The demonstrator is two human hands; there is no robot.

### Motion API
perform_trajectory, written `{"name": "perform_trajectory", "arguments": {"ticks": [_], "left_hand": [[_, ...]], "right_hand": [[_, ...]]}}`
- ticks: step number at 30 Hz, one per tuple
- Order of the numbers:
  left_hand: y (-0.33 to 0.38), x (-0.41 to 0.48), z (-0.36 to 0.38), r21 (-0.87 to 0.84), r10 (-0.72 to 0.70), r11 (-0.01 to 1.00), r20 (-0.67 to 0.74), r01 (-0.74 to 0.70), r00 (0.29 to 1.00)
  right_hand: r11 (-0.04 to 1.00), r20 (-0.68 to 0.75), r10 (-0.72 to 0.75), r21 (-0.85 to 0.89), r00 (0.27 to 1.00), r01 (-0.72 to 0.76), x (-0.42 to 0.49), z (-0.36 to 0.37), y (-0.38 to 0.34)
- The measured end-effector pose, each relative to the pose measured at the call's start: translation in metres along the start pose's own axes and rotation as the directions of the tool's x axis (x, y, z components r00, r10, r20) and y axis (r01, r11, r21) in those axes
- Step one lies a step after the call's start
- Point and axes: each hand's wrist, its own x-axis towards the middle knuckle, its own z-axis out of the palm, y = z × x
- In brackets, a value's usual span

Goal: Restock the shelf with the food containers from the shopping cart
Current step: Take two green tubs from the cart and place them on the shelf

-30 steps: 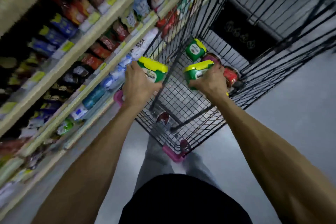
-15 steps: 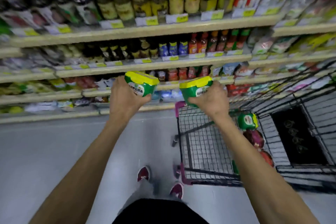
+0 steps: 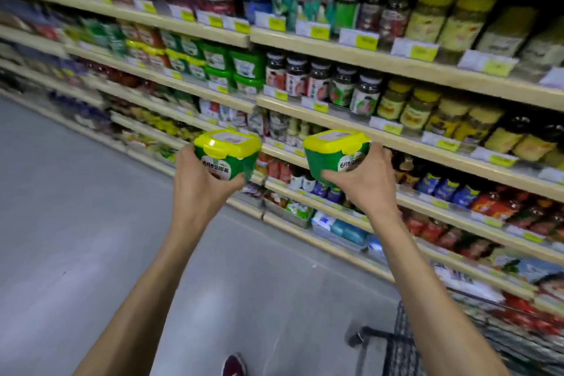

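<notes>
My left hand (image 3: 203, 185) grips a green tub with a yellow lid (image 3: 229, 153), held upright in front of the shelves. My right hand (image 3: 364, 180) grips a second green tub with a yellow lid (image 3: 335, 151), level with the first and a little to its right. Both tubs hang in the air, short of the shelf. Matching green and yellow tubs (image 3: 235, 69) stand stacked on the shelf (image 3: 320, 102) higher up, to the left of dark-lidded jars. Only a corner of the black wire shopping cart (image 3: 393, 345) shows at the bottom right.
Beige shelves full of jars, bottles and packets fill the upper and right part of the view, with yellow price tags (image 3: 363, 41) along their edges. Grey floor (image 3: 76, 223) stretches to the left. My red shoe (image 3: 233, 365) shows at the bottom.
I have turned from the cart to the shelves with a tub in each hand. The tubs have risen and come nearer to the shelves. The cart has dropped to the bottom right corner.
</notes>
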Motion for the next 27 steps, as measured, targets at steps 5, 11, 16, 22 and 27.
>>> {"name": "perform_trajectory", "arguments": {"ticks": [5, 11, 16, 22, 27], "left_hand": [[-0.060, 0.055, -0.084, -0.015, -0.034, 0.999, -0.089, 0.033, 0.995], [-0.120, 0.100, -0.152, -0.037, -0.092, 0.996, -0.182, 0.087, 0.979], [-0.156, 0.130, -0.177, -0.113, -0.186, 0.980, -0.245, 0.162, 0.952], [-0.192, 0.197, -0.196, -0.143, -0.180, 0.979, -0.267, 0.146, 0.947], [-0.225, 0.285, -0.198, -0.146, -0.141, 0.984, -0.245, 0.107, 0.959]], "right_hand": [[0.990, 0.018, -0.114, 0.089, 0.993, 0.112, 0.006, 0.066, -0.093], [0.971, 0.002, -0.205, 0.125, 0.979, 0.203, 0.016, 0.135, -0.180], [0.950, 0.016, -0.264, 0.175, 0.964, 0.257, 0.035, 0.186, -0.239], [0.948, 0.034, -0.278, 0.170, 0.960, 0.268, 0.072, 0.248, -0.297], [0.950, 0.016, -0.268, 0.170, 0.963, 0.261, 0.117, 0.305, -0.343]]}}
